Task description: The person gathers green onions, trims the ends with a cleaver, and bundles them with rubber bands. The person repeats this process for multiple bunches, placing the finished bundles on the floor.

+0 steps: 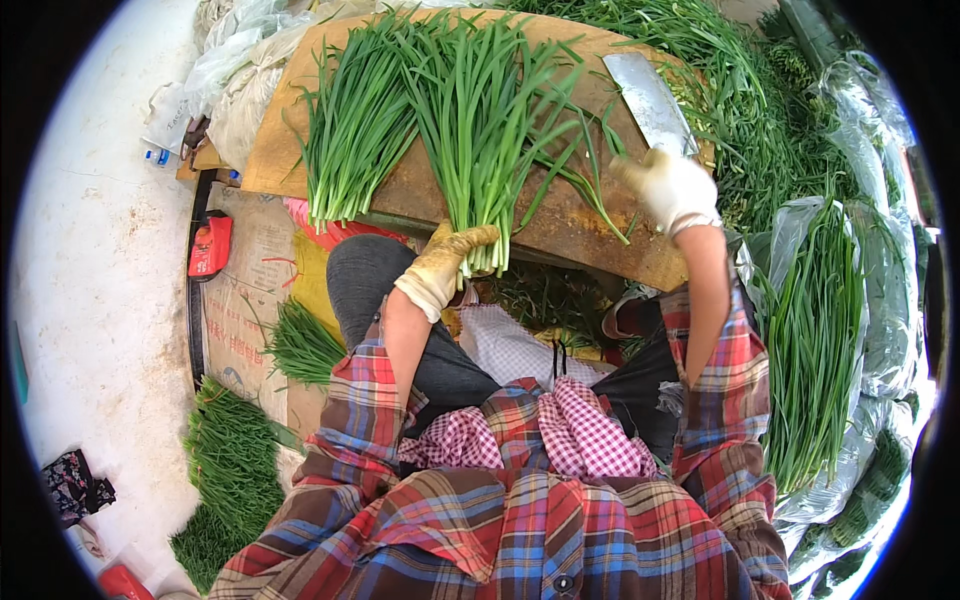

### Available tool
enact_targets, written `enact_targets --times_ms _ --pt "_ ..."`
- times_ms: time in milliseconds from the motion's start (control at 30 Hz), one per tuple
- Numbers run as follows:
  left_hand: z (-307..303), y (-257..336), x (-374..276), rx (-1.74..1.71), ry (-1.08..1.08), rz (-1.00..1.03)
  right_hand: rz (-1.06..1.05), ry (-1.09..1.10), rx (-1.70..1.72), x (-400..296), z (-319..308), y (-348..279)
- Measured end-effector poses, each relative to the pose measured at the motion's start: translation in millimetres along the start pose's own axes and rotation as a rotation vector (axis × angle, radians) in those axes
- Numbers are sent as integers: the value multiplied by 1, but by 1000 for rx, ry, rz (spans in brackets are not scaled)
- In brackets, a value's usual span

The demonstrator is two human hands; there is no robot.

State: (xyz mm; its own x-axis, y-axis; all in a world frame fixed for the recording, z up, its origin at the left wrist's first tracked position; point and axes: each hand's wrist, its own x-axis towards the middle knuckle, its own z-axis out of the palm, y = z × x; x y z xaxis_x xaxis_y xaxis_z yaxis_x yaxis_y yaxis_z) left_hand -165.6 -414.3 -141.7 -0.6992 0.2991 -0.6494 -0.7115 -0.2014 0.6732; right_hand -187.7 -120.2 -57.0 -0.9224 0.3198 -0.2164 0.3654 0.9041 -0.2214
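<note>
My left hand (450, 259), in a stained, pale work glove, is closed around the white lower stems of a bunch of green garlic chives (476, 142). The bunch lies across a wooden board (397, 184), with its leaves pointing away from me. Another chive bunch (356, 127) lies to its left on the board. My right hand (664, 187), gloved and blurred, is over the board's right part, at the near end of a cleaver's wide metal blade (649, 101). The cleaver's handle is hidden, and whether the fingers grip anything is unclear. Loose chive leaves (592, 187) lie left of this hand.
Heaped greens (765, 135) border the board's right side. Long chives (814, 352) in clear plastic stand at my right. Tied bundles (232, 457) and a small bunch (304, 345) lie at lower left. A red packet (210, 246) is on the left, near cardboard.
</note>
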Motion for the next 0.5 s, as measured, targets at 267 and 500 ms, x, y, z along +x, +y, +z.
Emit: enact_targets --times_ms 267,500 --pt "-7 1 6 -589 -397 -273 -197 153 -23 -28 103 27" --pt "-16 -15 16 -392 -212 -251 185 -607 1227 -46 98 1"
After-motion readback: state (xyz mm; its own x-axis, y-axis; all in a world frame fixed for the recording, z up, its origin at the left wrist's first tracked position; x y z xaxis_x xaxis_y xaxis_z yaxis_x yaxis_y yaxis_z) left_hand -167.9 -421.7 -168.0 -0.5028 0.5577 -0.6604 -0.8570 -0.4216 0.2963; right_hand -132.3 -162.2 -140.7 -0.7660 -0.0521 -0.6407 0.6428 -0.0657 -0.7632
